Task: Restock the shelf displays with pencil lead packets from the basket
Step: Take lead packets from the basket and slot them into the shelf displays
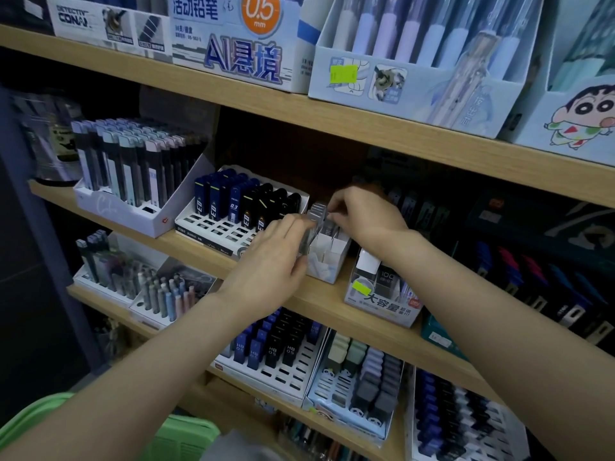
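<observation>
A stationery shop's wooden shelves [332,302] rise in tiers, light boards against a dark back wall, packed with cardboard display boxes. On the top tier stand a white box [239,38] printed "0.5 mm" and a pale blue box [579,118] with a cartoon boy. On the middle tier, a white stand [133,207] at the left carries tall slim cases. Beside it, a slotted white tray [216,224] holds rows of dark blue and black packets, with its front slots bare. A similar tray [276,371] on the tier below holds blue and black packs marked "HB 0.5". A green plastic basket [186,437] shows at the bottom edge, between the person's forearms.

Both hands reach to the middle tier and meet over a small white divided box [327,257], which stands just beside the slotted tray. The left hand [276,257] is curled round a bundle of pencil lead packets [316,216] at the box's left side. The right hand [362,221] pinches the packets' tops from above. The packets are slim, greyish and partly see-through, standing upright in the box's rear compartments; motion blur hides any print on them. A clear-fronted box [382,287] with a yellow-green sticker sits just right of the white box.
</observation>
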